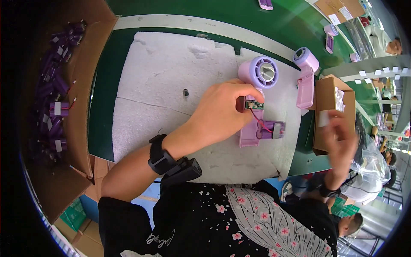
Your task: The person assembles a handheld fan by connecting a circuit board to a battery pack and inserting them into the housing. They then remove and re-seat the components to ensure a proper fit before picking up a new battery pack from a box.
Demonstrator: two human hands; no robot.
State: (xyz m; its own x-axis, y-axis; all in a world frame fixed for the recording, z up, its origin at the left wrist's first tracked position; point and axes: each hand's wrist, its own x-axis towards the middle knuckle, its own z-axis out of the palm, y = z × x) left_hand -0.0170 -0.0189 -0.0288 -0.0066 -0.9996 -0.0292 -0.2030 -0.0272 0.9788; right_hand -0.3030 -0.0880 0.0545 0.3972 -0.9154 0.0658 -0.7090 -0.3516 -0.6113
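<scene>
My left hand (227, 107) is closed over the opened handle of a lilac and pink handheld fan (258, 73), pinching a small green circuit board (254, 105) between thumb and fingers. Red and dark wires run from the board to a purple battery (270, 130), which lies beside the pink handle shell (249, 139). The fan rests on a white foam sheet (150, 81). Off to the right, my right hand (340, 139) is smeared by motion in front of a small cardboard box (327, 96). A pale patch shows at its fingertips; whether it holds this I cannot tell.
A large cardboard box (81, 107) at the left contains several purple batteries (55, 90) with wires. Another opened pink fan (305, 77) lies right of the foam. More fan parts (329, 40) are spread along the green table (214, 13). Other people sit at the far right.
</scene>
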